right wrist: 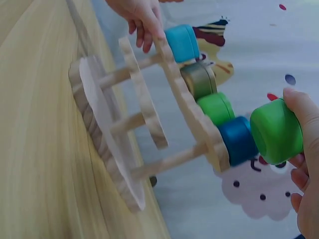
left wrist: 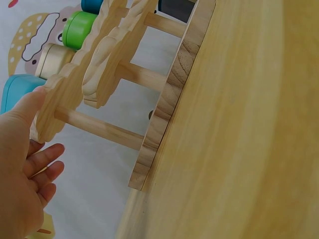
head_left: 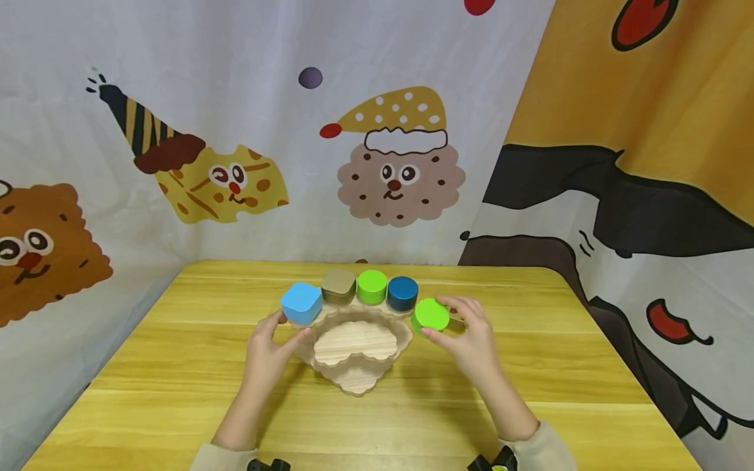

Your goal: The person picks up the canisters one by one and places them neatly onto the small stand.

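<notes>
A tiered wooden stand (head_left: 356,381) with scalloped boards and round posts stands on the table. Its edge is gripped by my left hand (head_left: 268,348), the thumb on the upper board (left wrist: 50,110) beside a light blue block (head_left: 302,303) and the fingers below. Along that upper board sit a gold block (head_left: 338,286), a green block (head_left: 372,286) and a dark blue block (head_left: 402,293). My right hand (head_left: 473,335) holds a second green block (right wrist: 275,132) between thumb and fingers, raised at the right end of the row.
Partly hidden behind my right hand is a gold-brown piece (head_left: 457,322). Under everything lies a yellow wood-grain table (head_left: 530,392). A cartoon-printed curtain (head_left: 235,98) hangs behind the table's far edge.
</notes>
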The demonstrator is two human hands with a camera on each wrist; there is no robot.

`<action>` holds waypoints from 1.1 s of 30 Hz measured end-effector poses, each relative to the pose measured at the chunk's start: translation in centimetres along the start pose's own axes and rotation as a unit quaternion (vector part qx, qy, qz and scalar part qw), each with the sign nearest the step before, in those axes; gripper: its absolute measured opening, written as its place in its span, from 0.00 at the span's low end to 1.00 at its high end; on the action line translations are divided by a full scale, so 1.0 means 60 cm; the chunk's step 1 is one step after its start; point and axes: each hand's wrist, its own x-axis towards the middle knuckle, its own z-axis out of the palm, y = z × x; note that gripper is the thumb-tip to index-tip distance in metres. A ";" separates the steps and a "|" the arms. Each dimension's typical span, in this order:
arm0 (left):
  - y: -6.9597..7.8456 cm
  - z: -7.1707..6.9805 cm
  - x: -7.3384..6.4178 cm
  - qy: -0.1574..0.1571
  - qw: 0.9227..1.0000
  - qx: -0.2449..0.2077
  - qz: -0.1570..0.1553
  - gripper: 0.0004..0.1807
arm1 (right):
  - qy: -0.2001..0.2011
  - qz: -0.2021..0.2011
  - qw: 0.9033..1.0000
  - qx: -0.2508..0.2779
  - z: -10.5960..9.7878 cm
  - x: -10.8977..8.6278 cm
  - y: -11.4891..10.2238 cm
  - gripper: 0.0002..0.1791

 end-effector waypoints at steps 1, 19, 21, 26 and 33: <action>0.001 0.000 0.000 -0.001 1.000 0.000 0.001 0.34 | -0.004 0.000 1.000 0.006 0.003 0.001 -0.004 0.32; -0.003 0.001 0.002 -0.001 1.000 -0.002 0.005 0.34 | -0.074 -0.027 0.996 0.036 0.073 0.009 -0.063 0.32; -0.003 0.001 0.001 -0.001 1.000 -0.001 0.004 0.34 | -0.077 -0.031 0.996 0.036 0.082 0.009 -0.068 0.32; -0.002 0.000 0.001 -0.002 1.000 0.000 0.002 0.34 | -0.080 -0.063 0.993 0.053 0.103 0.008 -0.075 0.32; 0.001 0.000 0.000 -0.002 1.000 0.002 0.004 0.34 | -0.100 -0.067 0.990 0.070 0.129 0.004 -0.080 0.32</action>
